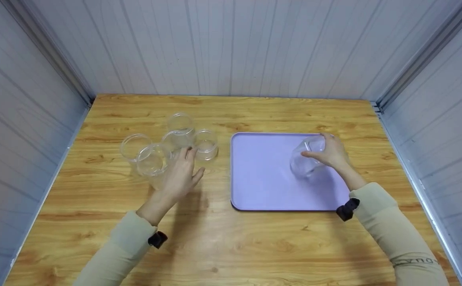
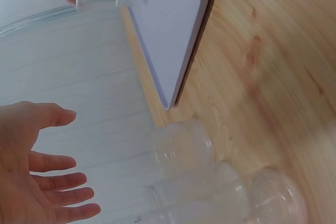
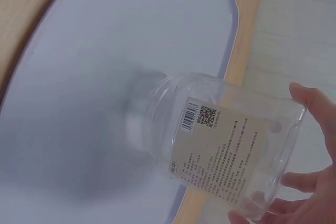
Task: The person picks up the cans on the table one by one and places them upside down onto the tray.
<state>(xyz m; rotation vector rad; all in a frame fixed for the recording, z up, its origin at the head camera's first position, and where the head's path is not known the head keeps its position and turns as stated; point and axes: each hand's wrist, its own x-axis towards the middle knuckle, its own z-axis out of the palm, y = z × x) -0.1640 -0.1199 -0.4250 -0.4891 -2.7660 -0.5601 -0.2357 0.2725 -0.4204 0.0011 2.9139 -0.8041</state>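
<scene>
The wooden table [image 1: 215, 246] is partly covered by the lilac tray [image 1: 263, 171], and to the left of the tray the cluster of clear jars [image 1: 175, 140] is gathered. Over the right part of the tray, the jar in hand [image 1: 300, 165] is gripped by the right hand [image 1: 331, 151], whose fingers and thumb are wrapped round the end away from the tray surface. To the left of the tray, at the cluster, the left hand [image 1: 180, 171] is held with its fingers widely spread and nothing grasped.

The jar in hand can be judged light for its bulk, seemingly empty, and fairly stiff; thin plastic is suggested, though glass cannot be ruled out, so hard squeezing and knocks are best avoided. Slipping may be invited by the smooth wall. A hold across the wide end, thumb opposed to fingers, seems sound; a little more friction might be offered by the label [image 3: 218, 150].

Part of the tray's right side is covered by the right arm [image 1: 386, 222]. Left of the tray, the transparent walls are overlapped, so that at least five jars seem present but no sure count can be made; some are cut off in the left wrist view. Whether the tray is touched by the held jar cannot be told. The label's print is too small to be read.
</scene>
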